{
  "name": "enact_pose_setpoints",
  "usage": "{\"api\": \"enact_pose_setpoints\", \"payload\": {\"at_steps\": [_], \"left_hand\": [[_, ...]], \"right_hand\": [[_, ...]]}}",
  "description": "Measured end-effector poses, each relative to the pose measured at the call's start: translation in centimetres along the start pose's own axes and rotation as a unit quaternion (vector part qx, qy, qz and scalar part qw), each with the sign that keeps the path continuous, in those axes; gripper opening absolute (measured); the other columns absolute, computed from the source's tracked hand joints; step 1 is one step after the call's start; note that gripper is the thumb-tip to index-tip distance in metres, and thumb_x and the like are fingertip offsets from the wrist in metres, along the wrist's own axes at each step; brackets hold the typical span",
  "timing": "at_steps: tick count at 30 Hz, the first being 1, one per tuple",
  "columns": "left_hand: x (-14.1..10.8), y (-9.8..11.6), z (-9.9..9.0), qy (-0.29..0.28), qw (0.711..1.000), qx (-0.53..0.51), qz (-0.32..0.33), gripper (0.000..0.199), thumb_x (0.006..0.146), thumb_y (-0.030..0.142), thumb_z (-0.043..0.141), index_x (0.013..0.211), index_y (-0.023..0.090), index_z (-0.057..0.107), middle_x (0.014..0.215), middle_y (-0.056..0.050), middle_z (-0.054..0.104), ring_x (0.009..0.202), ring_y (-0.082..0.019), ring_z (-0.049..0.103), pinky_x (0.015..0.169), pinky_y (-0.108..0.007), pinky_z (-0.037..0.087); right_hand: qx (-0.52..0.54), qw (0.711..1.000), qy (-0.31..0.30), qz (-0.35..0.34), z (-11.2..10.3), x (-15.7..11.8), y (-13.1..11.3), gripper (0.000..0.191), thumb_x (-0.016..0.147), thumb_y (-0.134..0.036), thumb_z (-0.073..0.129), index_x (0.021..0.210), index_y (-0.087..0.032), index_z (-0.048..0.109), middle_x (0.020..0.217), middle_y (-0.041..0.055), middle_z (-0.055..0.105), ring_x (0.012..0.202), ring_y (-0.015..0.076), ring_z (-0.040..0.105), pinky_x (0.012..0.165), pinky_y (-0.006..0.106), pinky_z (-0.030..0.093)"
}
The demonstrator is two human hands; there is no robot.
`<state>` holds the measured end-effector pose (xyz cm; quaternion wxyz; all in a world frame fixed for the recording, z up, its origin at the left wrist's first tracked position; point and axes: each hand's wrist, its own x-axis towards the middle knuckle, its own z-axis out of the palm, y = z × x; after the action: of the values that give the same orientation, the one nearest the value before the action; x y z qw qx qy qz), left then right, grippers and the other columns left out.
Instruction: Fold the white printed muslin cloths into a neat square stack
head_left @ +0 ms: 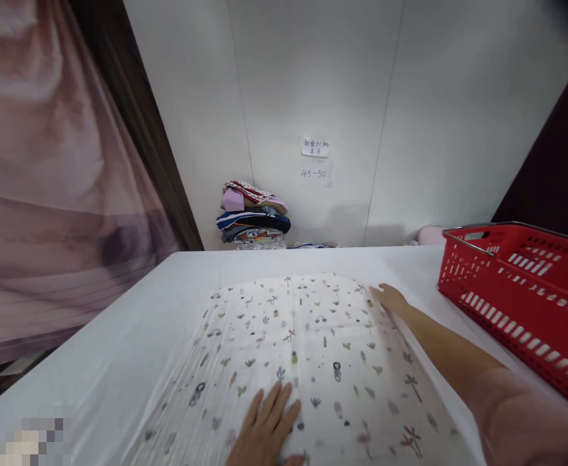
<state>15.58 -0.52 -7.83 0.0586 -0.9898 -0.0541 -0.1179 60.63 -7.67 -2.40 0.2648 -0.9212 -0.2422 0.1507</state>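
Note:
A thin white cloth (320, 323) printed with small palms, leaves, flamingos and pineapples lies spread over the white table. Fine wrinkles run along its left side, and its near edge goes out of view. My left hand (267, 427) rests flat on the near middle of the cloth, fingers stretched out and slightly apart. At the far right corner, my right hand (389, 299) has its fingers closed at the cloth's edge; the fingertips are partly hidden.
A red plastic basket (521, 278) stands on the table (118, 336) at the right. Folded fabrics (254, 217) are stacked behind the far edge, under paper notes (315, 162) on the wall. Pink drapery (45, 194) hangs at left. A pixelated patch covers the lower left corner.

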Motion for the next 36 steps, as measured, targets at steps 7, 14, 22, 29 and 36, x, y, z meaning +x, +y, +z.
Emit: {"api": "enact_pose_setpoints", "payload": {"at_steps": [7, 14, 22, 29, 36], "left_hand": [[-0.3, -0.2, 1.1, 0.016, 0.999, 0.032, 0.003, 0.07, 0.082, 0.064, 0.03, 0.143, 0.032, 0.015, 0.141, -0.001, 0.038, 0.125, -0.023, 0.041, 0.099, -0.036, 0.034], [-0.1, -0.1, 0.5, 0.016, 0.998, 0.061, 0.02, 0.067, 0.084, 0.062, 0.031, 0.142, 0.029, 0.021, 0.14, -0.003, 0.04, 0.123, -0.022, 0.043, 0.095, -0.035, 0.038], [0.0, 0.5, -0.7, -0.007, 1.0, 0.004, -0.001, 0.064, 0.085, 0.056, 0.037, 0.142, 0.03, 0.021, 0.143, -0.005, 0.034, 0.128, -0.026, 0.038, 0.097, -0.042, 0.038], [-0.1, 1.2, -1.3, -0.001, 0.998, -0.059, -0.036, 0.06, 0.087, 0.05, 0.04, 0.141, 0.031, 0.022, 0.146, -0.002, 0.028, 0.131, -0.025, 0.032, 0.105, -0.045, 0.031], [-0.1, 1.2, -1.1, -0.017, 0.998, -0.055, -0.033, 0.062, 0.087, 0.051, 0.038, 0.142, 0.03, 0.019, 0.146, -0.004, 0.027, 0.132, -0.026, 0.029, 0.102, -0.048, 0.034]], "right_hand": [[0.0, 0.999, -0.049, 0.012, 0.7, 2.7, -3.3, 0.033, 0.065, -0.041, 0.07, 0.073, -0.01, 0.061, 0.077, 0.0189, 0.064, 0.07, 0.0303, 0.062, 0.054, 0.034, 0.046], [0.029, 0.968, -0.042, -0.244, 2.5, -3.5, -4.9, 0.021, 0.072, -0.015, 0.058, 0.092, -0.02, 0.063, 0.108, 0.0069, 0.06, 0.1, 0.0205, 0.055, 0.084, 0.028, 0.044], [0.093, 0.909, -0.088, -0.396, 5.0, -8.0, -3.9, 0.021, 0.085, -0.028, 0.042, 0.09, -0.019, 0.061, 0.102, 0.0069, 0.062, 0.088, 0.0168, 0.057, 0.077, 0.027, 0.044], [-0.068, 0.906, -0.092, -0.408, 6.2, -7.9, -6.4, 0.028, 0.085, -0.041, 0.046, 0.097, -0.02, 0.06, 0.101, 0.0065, 0.058, 0.092, 0.0199, 0.053, 0.077, 0.031, 0.041], [-0.26, 0.874, -0.047, -0.407, 9.8, -9.9, -8.9, 0.023, 0.08, -0.019, 0.048, 0.099, -0.014, 0.059, 0.105, 0.0133, 0.055, 0.096, 0.0256, 0.05, 0.078, 0.034, 0.041]]}}
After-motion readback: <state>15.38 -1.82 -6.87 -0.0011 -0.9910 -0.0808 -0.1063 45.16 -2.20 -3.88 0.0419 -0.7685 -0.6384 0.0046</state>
